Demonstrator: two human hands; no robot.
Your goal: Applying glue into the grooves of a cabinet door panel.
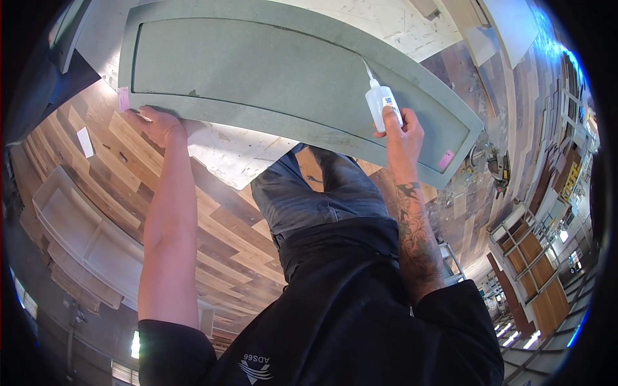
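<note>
Left hand, in the upper left of the frame, lies flat with its fingers spread on the near edge of a long grey-green panel, close to that panel's left corner; it presses down on the edge and grips nothing. Just left of the hand a small pink tag is stuck at the panel's corner. Further left, on the wood-pattern floor, lies a small white slip, and below it a pale shelf unit lies on that floor.

The panel runs across the top of the frame, with a raised border around a sunken middle field, and rests on a white, scuffed worktop that shows beneath its near edge.

Right of centre, the right hand is closed around a small white squeeze bottle, its thin nozzle pointing up and left so the tip meets the inner step of the panel's border. Another pink tag sits near the panel's right corner, low and to the right of that hand. Along the far right edge stand stacked wooden boards.
</note>
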